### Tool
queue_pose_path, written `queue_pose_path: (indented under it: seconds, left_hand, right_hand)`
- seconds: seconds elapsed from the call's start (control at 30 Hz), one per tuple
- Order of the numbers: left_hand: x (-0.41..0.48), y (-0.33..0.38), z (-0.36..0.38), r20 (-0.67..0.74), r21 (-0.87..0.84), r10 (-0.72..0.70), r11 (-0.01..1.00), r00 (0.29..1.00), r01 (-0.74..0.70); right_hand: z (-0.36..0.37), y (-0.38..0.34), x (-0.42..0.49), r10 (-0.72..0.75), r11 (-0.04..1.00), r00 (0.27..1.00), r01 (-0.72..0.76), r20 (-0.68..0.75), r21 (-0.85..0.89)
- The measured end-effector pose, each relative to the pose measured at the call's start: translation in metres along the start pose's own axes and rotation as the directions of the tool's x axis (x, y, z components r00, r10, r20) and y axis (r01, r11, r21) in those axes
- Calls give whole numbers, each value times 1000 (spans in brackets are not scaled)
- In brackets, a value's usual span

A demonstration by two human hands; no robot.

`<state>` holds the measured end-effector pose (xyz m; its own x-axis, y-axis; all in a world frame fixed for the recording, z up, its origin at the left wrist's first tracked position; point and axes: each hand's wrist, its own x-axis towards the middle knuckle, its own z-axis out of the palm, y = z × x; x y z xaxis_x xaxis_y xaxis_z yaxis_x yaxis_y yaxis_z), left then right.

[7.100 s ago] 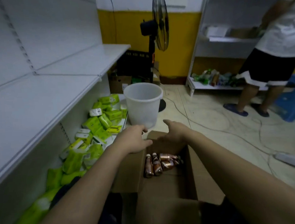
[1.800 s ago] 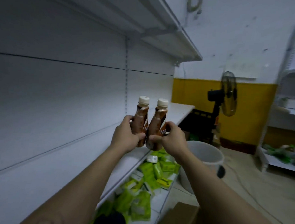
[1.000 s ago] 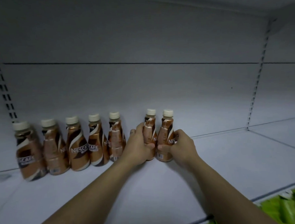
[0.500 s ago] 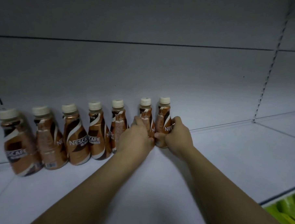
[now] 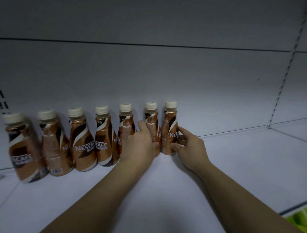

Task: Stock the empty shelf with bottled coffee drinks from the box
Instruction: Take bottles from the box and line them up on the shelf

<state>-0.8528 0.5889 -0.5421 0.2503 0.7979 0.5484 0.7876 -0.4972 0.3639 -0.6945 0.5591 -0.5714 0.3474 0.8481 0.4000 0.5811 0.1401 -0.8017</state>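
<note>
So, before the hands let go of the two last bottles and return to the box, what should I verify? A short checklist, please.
1. Brown plastic coffee bottle with cream cap, sixth from the left, upright: ok.
2. Seventh bottle standing on the white metal shelf: ok.
3. Left hand off the sixth bottle: not ok, it grips it.
4. Right hand off the seventh bottle: not ok, thumb and fingers pinch it.
5. Logo facing front: seventh ok; sixth not ok, it shows small print.
6. Free shelf space right of the row: ok.
</note>
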Motion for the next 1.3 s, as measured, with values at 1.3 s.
queue_pose_path:
  seconds: [1.3]
  left_hand:
    - [-107,297,76,348,-439,830,556,437,-706]
  right_hand:
    - [-283,42,-228,314,467,769,-635,-556,-615]
